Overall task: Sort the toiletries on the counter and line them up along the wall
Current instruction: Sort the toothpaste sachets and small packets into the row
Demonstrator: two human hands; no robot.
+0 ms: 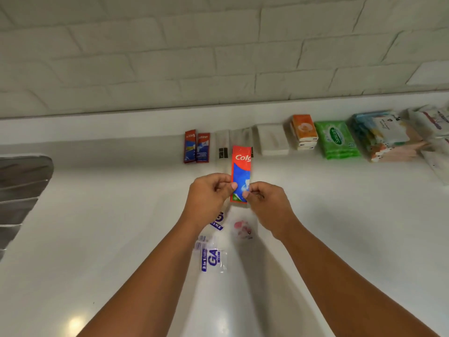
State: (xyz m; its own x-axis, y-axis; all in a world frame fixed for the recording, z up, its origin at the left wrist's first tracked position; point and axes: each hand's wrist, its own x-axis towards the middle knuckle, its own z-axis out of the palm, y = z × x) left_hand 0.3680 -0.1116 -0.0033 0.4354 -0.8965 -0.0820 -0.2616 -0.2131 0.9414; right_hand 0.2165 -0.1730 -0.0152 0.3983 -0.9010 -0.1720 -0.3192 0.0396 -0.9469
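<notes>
Tiled wall (218,57) above white bench (340,227). Grey metal surface (21,190) at far left, of unclear kind.

Lined up at the wall foot, large to small from the right: mixed pile of wipe packs (388,137), green pack (336,139), orange pack (303,131), white pack (272,139), pale sachets (222,144), then two red sachets (196,148) side by side, touching. Grouped by kind, probably to keep like beside like. Bare bench to the left of the red pair.

Both arms out over mid-bench, sharing one item.
- Left hand (206,198): fingers curled, thumb and forefinger pinching the lower left edge of a third red sachet (240,171).
- Right hand (269,205): curled likewise, pinching the lower right edge.
- Nothing else in either hand.

Third red sachet held clear of the bench, upright, label to camera, well short of the wall row. Judged: held so for reading or flattening before joining the matching pair.

Unsorted, flat on the bench under the forearms: clear sachets (213,260) with blue print and a faint pink sachet (243,229). Task judged well along, not finished.
</notes>
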